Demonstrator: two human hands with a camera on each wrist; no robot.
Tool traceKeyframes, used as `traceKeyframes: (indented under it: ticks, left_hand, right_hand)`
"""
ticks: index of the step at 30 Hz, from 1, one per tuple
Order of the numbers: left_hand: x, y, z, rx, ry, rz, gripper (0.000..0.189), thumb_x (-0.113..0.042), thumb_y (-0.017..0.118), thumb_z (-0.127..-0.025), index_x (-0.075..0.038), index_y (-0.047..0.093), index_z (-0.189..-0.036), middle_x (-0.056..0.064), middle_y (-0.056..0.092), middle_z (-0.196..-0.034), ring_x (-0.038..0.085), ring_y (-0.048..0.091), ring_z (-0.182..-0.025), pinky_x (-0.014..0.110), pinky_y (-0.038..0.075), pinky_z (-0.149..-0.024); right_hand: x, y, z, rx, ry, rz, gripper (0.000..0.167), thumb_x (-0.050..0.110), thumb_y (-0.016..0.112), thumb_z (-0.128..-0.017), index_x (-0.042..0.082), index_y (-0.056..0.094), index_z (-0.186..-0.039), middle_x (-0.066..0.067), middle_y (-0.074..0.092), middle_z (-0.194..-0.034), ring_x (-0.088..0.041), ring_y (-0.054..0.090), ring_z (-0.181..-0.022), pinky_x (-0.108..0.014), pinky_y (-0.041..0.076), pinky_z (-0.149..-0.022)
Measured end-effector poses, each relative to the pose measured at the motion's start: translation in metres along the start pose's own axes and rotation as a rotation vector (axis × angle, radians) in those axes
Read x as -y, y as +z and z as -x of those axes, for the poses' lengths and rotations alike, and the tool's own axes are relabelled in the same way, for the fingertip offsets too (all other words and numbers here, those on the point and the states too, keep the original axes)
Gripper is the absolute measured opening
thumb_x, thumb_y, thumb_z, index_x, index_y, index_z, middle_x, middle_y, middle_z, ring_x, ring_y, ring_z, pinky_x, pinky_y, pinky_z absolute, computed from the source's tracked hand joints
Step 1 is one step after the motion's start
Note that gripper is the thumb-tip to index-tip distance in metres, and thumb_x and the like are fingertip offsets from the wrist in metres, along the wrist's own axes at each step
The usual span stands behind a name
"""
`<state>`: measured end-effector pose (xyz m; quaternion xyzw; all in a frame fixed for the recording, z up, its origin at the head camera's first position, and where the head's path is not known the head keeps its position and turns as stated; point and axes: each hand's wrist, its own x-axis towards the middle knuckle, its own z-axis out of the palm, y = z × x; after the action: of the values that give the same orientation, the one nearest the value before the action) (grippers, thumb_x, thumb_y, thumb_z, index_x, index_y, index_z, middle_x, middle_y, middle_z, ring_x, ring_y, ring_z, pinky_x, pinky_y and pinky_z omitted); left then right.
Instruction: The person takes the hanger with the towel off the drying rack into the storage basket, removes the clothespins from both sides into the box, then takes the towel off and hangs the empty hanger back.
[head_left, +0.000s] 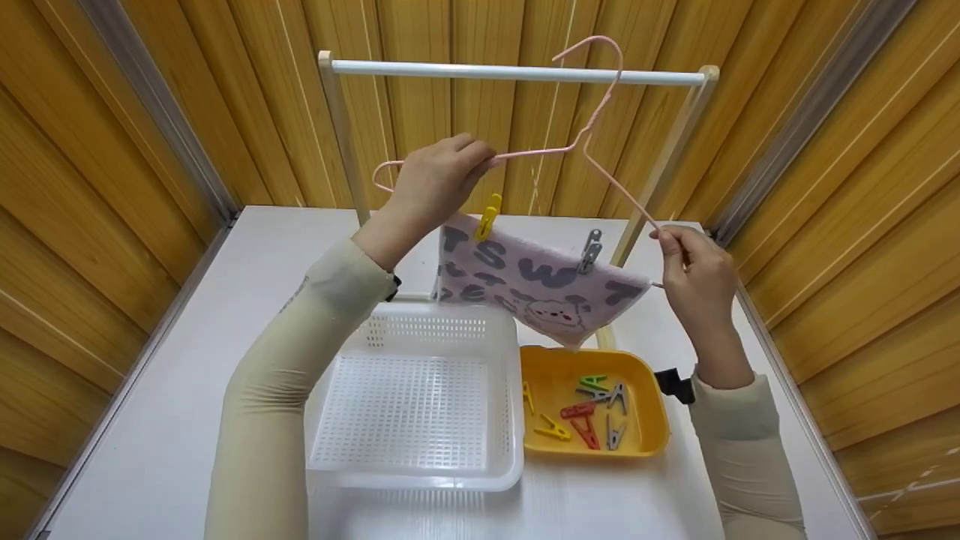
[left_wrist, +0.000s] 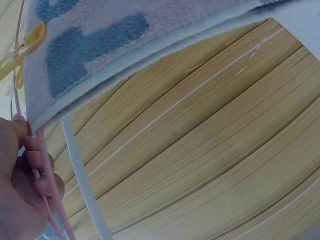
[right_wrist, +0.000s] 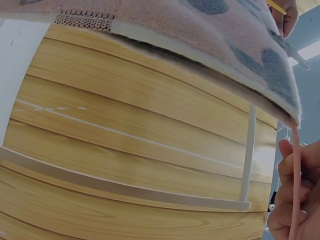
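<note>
We grasp the pink hanger (head_left: 534,153) by both sides, left hand (head_left: 439,176) and right hand (head_left: 701,271) curled round it above the counter (head_left: 229,289) toward its far edge, presumably for balance, while a yellow clip (head_left: 487,219) and gray clip (head_left: 590,253) likely stop the towel (head_left: 517,279) slipping off it.

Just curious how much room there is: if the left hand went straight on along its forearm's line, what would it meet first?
Probably the white rail, ahead of the left hand in the head view, though depth is unclear.
</note>
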<state>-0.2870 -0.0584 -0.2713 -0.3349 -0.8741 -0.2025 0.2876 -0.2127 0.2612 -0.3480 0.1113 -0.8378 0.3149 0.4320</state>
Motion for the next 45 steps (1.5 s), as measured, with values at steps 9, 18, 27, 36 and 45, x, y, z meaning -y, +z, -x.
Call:
traceKeyframes:
  ticks: [9, 18, 27, 36, 45]
  left_hand:
    - [0.007, -0.014, 0.022, -0.096, 0.060, -0.057, 0.021, -0.020, 0.057, -0.104, -0.005, 0.071, -0.106, 0.013, 0.074, -0.086, 0.028, 0.062, -0.064, 0.038, 0.049, -0.052]
    - [0.017, -0.044, 0.048, -0.144, -0.001, -0.030, 0.020, -0.020, 0.061, -0.102, -0.003, 0.070, -0.102, 0.015, 0.071, -0.083, 0.028, 0.057, -0.063, 0.040, 0.049, -0.054]
    - [0.026, -0.072, 0.075, -0.128, -0.120, -0.039, 0.023, -0.019, 0.061, -0.102, 0.001, 0.072, -0.103, 0.019, 0.074, -0.089, 0.032, 0.065, -0.073, 0.047, 0.058, -0.069]
    - [0.034, -0.085, 0.113, -0.153, -0.141, -0.065, 0.019, -0.015, 0.065, -0.099, 0.003, 0.072, -0.100, 0.016, 0.067, -0.077, 0.022, 0.052, -0.063, 0.035, 0.047, -0.058]
    - [0.045, -0.074, 0.151, -0.170, -0.150, -0.086, 0.011, -0.007, 0.068, -0.096, 0.003, 0.072, -0.096, 0.015, 0.067, -0.075, 0.021, 0.053, -0.063, 0.041, 0.056, -0.061]
  right_hand:
    - [0.011, 0.001, -0.003, 0.059, -0.090, -0.072, 0.010, -0.003, 0.067, -0.094, -0.009, 0.074, -0.097, -0.022, 0.070, -0.077, 0.004, 0.041, -0.069, -0.004, 0.032, -0.063]
    - [0.023, 0.002, -0.006, 0.120, -0.107, -0.059, 0.015, 0.000, 0.070, -0.093, -0.005, 0.075, -0.106, -0.019, 0.074, -0.087, -0.008, 0.053, -0.075, -0.004, 0.037, -0.073]
    - [0.025, 0.006, 0.000, 0.147, -0.093, -0.107, 0.024, 0.011, 0.060, -0.102, -0.003, 0.069, -0.119, -0.020, 0.069, -0.094, -0.004, 0.048, -0.082, -0.009, 0.038, -0.072]
    - [0.018, 0.005, 0.008, 0.151, -0.111, -0.122, 0.051, 0.040, 0.043, -0.110, -0.003, 0.068, -0.117, -0.020, 0.068, -0.095, -0.008, 0.052, -0.087, -0.013, 0.039, -0.078]
    - [0.012, 0.010, 0.020, 0.202, -0.086, -0.104, 0.047, 0.036, 0.043, -0.110, -0.003, 0.070, -0.114, -0.020, 0.071, -0.099, -0.018, 0.058, -0.089, -0.018, 0.043, -0.077]
